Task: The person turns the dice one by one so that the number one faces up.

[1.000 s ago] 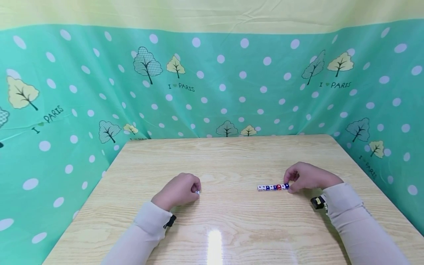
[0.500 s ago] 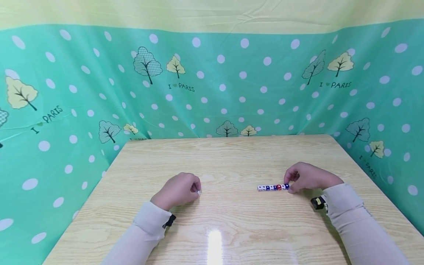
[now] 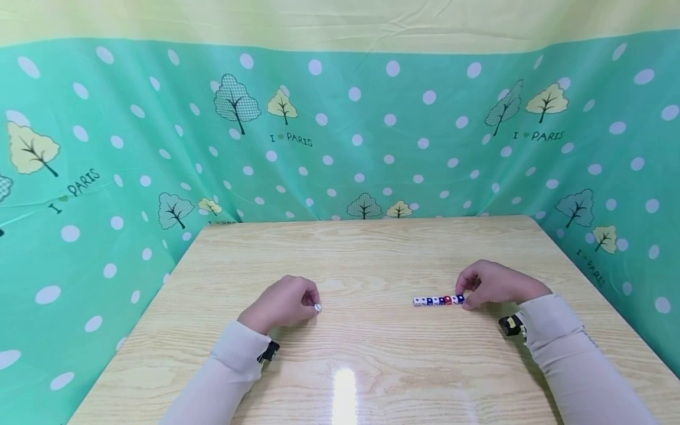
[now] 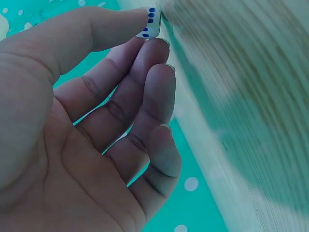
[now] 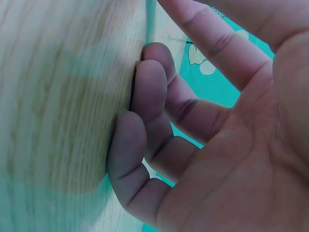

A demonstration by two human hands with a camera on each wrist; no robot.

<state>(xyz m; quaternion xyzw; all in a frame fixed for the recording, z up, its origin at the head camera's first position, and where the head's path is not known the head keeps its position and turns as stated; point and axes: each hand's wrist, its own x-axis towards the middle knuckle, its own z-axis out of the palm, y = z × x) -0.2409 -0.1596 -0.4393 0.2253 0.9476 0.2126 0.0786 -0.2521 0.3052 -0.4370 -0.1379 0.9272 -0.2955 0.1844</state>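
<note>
A white die [image 3: 317,307] with blue dots is pinched between thumb and fingertips of my left hand [image 3: 281,302], low over the left-middle of the table. In the left wrist view this die [image 4: 151,21] shows past the thumb tip, and the other fingers curve loosely below it. To the right lies a straight row of small dice [image 3: 435,301] in white, blue and red, set side by side. At its right end my right hand [image 3: 496,284] holds the blue die [image 3: 460,299] between thumb and index finger. The right wrist view shows the other fingers resting along the tabletop, with no die visible.
The light wood table [image 3: 361,254] is bounded at the back and sides by a green dotted curtain [image 3: 340,130]. A bright light reflection [image 3: 344,395] lies on the front of the tabletop. Each wrist bears a small black device.
My left hand has shifted slightly left, and the white die has turned in its fingertips and shows more. My right hand and the row of dice stay in place.
</note>
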